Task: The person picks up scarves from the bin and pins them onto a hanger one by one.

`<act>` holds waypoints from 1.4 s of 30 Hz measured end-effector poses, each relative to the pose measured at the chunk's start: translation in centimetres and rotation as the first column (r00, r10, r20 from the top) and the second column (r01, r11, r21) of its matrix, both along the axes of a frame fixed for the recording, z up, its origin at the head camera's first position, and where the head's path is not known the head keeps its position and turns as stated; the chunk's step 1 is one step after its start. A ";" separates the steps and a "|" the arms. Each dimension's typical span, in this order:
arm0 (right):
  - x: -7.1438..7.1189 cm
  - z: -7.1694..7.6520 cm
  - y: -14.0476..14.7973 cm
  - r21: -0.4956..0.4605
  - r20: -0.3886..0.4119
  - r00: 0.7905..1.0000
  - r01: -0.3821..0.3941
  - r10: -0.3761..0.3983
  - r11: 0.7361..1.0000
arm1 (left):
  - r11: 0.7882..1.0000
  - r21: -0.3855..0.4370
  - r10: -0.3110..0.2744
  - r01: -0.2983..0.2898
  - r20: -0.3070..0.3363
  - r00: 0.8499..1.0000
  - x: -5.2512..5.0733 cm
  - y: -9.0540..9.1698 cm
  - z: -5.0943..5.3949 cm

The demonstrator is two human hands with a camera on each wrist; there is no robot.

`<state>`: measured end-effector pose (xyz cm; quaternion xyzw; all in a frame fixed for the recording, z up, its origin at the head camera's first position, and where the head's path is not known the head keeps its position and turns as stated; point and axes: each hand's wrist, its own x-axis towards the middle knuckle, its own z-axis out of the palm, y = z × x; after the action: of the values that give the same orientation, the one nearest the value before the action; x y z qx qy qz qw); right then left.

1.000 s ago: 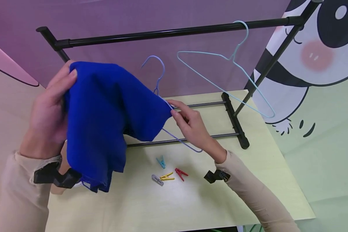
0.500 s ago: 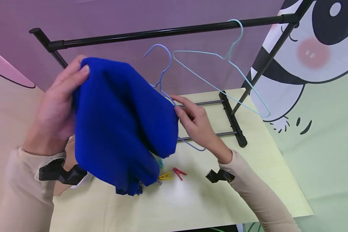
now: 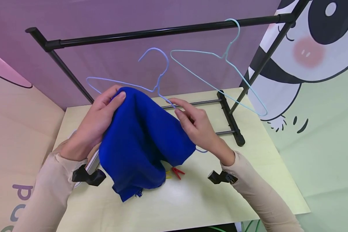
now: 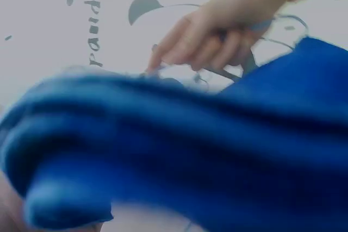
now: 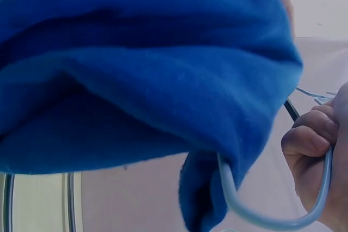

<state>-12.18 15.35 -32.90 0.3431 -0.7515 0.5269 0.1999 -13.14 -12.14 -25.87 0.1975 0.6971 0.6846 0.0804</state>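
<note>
In the head view my left hand (image 3: 94, 122) pinches the top left edge of a blue cloth (image 3: 139, 138), which hangs in folds. My right hand (image 3: 198, 129) grips a periwinkle wire hanger (image 3: 119, 81) near its right shoulder, with the hook pointing up. The cloth covers much of the hanger's lower part, while its left arm shows bare behind the left hand. The right wrist view shows the hanger's rounded end (image 5: 272, 223) emerging under the cloth (image 5: 163, 80), beside the curled fingers (image 5: 310, 134). Blue cloth (image 4: 163, 145) fills the left wrist view, blurred.
A black rack's rail (image 3: 168, 31) runs across the back, with a light blue hanger (image 3: 197, 51) hung at its right. On the table (image 3: 208, 199) lie a red clothespin (image 3: 178, 172) and a partly covered yellow one (image 3: 168, 174). A pale object (image 3: 92, 162) is behind the left wrist.
My left hand has moved right and down with the cloth's edge, uncovering the hanger's left arm. The cloth has shifted right over the hanger's lower part. My right hand has stayed nearly in place.
</note>
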 end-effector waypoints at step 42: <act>-0.4 -2.1 1.2 -0.002 0.132 0.991 0.004 -0.003 1.000 | 0.423 -0.902 -0.302 0.083 -0.054 0.952 -1.4 0.3 -5.8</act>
<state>-12.55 16.60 -35.02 0.3057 -0.7631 0.5490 0.1510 -14.58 -11.88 -31.66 0.2747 0.9283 0.1774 0.1768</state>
